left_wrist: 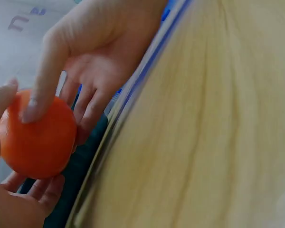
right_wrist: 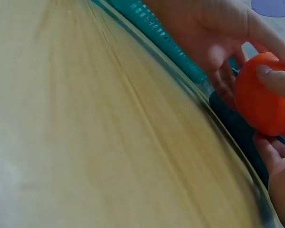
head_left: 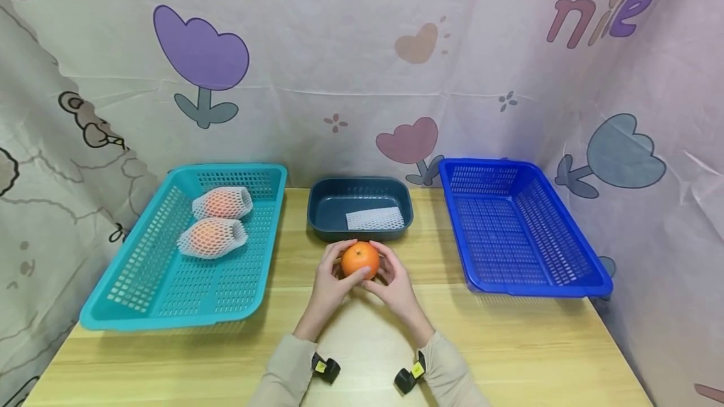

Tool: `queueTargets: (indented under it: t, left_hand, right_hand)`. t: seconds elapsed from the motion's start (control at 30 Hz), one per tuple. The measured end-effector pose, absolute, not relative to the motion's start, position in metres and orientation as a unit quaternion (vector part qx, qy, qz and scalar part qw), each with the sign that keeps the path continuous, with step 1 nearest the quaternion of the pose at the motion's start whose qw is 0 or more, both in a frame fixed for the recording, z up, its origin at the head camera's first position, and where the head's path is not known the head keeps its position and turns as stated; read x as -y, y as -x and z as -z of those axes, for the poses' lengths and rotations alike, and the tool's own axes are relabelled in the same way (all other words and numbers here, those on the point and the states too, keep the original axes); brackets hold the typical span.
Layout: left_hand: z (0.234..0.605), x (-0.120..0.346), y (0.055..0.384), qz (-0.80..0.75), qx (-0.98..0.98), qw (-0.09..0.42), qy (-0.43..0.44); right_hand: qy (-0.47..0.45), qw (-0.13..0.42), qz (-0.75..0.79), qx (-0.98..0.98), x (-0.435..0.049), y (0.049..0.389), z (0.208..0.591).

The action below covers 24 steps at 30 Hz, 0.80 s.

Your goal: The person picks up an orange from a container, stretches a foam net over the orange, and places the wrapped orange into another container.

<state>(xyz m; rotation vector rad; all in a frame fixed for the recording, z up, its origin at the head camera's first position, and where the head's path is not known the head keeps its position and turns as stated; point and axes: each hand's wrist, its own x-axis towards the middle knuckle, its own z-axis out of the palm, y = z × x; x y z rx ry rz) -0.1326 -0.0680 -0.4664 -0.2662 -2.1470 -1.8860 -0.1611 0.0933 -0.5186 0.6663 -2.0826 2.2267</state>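
Note:
An orange (head_left: 360,259) with a small stem mark on top is held between both hands, just in front of the dark teal bin. My left hand (head_left: 332,278) grips its left side, with the thumb on the near face. From the other side my right hand (head_left: 394,281) grips it, thumb also in front. Both thumbs and fingers curve round the bare orange (left_wrist: 38,135) in the left wrist view. In the right wrist view the orange (right_wrist: 263,95) shows at the right edge. A white foam net sleeve (head_left: 375,218) lies flat inside the dark teal bin (head_left: 317,222).
A turquoise basket (head_left: 271,250) on the left holds two fruits in foam nets, a rear netted fruit (head_left: 222,203) and a front netted fruit (head_left: 212,237). On the right stands a blue basket (head_left: 460,237). Printed cloth (head_left: 317,49) hangs behind the wooden table (head_left: 509,344).

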Motion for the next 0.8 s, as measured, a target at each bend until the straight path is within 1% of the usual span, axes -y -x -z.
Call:
queueTargets:
  t: [0.23,0.5,0.6,0.67,0.8]
  left_hand:
    - [0.481,0.070,0.134,0.650,0.743,0.140,0.074]
    - [0.487,0.067,0.134,0.620,0.769,0.146,0.062]
    - [0.486,0.067,0.135,0.618,0.772,0.134,0.063]
    - [0.486,0.068,0.136,0.625,0.769,0.113,0.072]
    - [0.508,0.075,0.146,0.637,0.761,0.078,0.099]
  right_hand:
    - [-0.207,-0.023,-0.702,0.681,-0.095,0.162,0.524]
    - [-0.216,-0.026,-0.681,0.699,-0.092,0.160,0.518]
    - [-0.223,-0.017,-0.672,0.706,-0.092,0.157,0.506]
    - [-0.224,-0.015,-0.671,0.707,-0.093,0.155,0.500]
    - [-0.221,-0.021,-0.681,0.698,-0.095,0.161,0.514]
